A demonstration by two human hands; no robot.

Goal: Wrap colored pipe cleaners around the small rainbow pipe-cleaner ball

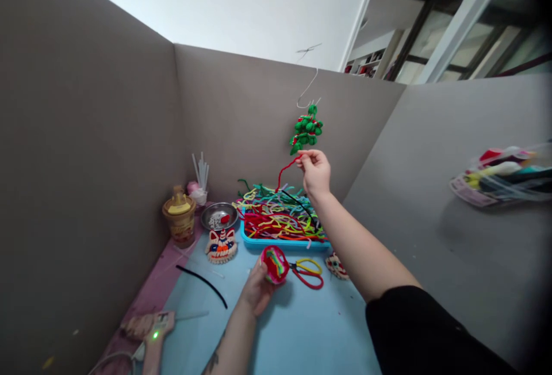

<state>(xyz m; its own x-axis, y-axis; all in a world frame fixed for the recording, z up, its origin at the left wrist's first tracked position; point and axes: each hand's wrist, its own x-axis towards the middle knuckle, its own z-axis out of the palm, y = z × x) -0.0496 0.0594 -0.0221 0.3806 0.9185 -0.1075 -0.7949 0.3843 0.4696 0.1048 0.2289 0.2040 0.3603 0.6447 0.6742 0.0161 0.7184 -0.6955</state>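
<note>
My left hand point(259, 289) is wrapped round a small round pink-and-red craft piece point(275, 264) with multicoloured strips in its middle, held above the blue table mat. Higher up, my right hand point(315, 172) pinches one end of a wavy red pipe cleaner point(281, 175), whose lower end hangs over a blue tray point(280, 244). That tray is heaped with pipe cleaners point(276, 219) in many colours. Just right of the round piece lie scissors point(311, 272) with one red and one yellow handle.
A cat-like craft face point(221, 245), a metal bowl point(215, 214) and a lidded cup point(180, 217) stand left of the tray. Nearer lie a black strip point(202, 283) and a glue gun point(159, 329). Green craft pieces point(307, 127) hang from a hook; a bag point(500, 176) hangs right.
</note>
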